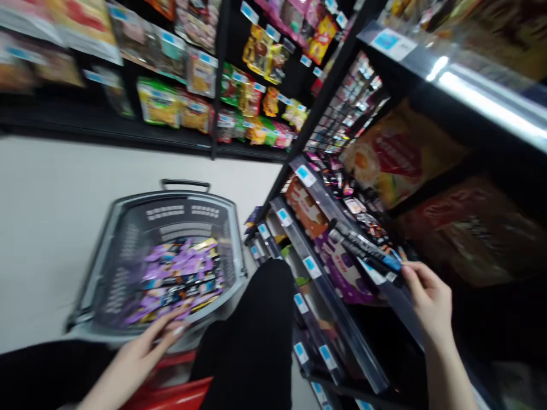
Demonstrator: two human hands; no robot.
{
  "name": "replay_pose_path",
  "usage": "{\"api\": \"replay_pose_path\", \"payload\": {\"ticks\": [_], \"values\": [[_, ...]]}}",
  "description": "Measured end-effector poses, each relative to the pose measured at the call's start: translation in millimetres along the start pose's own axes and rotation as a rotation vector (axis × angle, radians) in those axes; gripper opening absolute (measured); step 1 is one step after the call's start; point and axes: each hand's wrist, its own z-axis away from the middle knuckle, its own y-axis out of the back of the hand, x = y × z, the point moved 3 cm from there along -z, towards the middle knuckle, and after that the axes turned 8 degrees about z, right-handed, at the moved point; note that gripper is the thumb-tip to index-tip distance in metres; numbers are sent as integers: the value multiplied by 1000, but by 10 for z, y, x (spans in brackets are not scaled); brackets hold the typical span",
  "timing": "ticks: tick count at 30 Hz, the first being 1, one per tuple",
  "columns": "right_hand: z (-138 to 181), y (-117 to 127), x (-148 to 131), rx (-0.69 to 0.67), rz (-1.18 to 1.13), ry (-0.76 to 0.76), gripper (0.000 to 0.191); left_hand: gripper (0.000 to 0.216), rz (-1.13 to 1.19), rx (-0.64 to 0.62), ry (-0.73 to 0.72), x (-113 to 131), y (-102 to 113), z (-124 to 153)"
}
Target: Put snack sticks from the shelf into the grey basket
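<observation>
At the shelf on the right, my right hand (429, 296) pinches the end of a long, narrow black-and-blue snack packet (363, 247). The packet sticks out to the left over the shelf edge. Behind it lies a pile of small dark wrapped snacks (363, 210). My left hand (160, 336) reaches over the near rim of a grey shopping basket (106, 250), its fingers stretched out and apart. No object shows in that hand. Inside the basket is a heap of purple, black and gold snack packets (183, 273), close to the left fingertips.
Shelves with hanging snack bags (158, 102) run along the back. Large bags (397, 154) stand on the right shelf, and a purple box (342, 267) sits below its price-tag edge. My black-clad knee (265, 319) is between basket and shelf. Pale floor (47, 210) surrounds the basket.
</observation>
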Motion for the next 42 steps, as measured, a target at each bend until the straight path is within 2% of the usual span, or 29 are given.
{"api": "replay_pose_path", "payload": {"ticks": [2,4,6,8,10,13,16,21,25,33,38,42], "values": [[237,-507,-312,-322,-217,51,25,61,379,-131,76,218,-97,169],[525,-1031,-618,-653,-443,70,22,70,733,-227,48,373,-164,295],[818,-1514,-894,-948,-633,42,22,73,905,-245,0,412,-170,368],[1057,-1934,-1121,-1165,-765,11,24,72,916,-251,12,354,-145,404],[1195,-2301,-1274,-1244,-842,-11,25,69,886,-197,32,262,-86,410],[1257,-2766,-1347,-1171,-906,-104,27,60,867,-46,55,141,26,380],[1311,-3069,-1308,-1108,-985,-204,29,47,855,71,78,65,116,328],[1444,-3186,-1209,-1183,-1065,-296,28,41,803,116,110,-5,139,261],[1469,-3187,-1183,-1269,-978,-193,33,36,744,115,119,-19,97,232],[1473,-3241,-1215,-1258,-885,-81,18,27,657,108,141,-17,75,196],[1490,-3265,-1231,-1287,-935,-149,13,13,633,162,164,-14,81,206],[1492,-3289,-1218,-1298,-993,-218,14,13,639,167,168,9,79,209]]}}
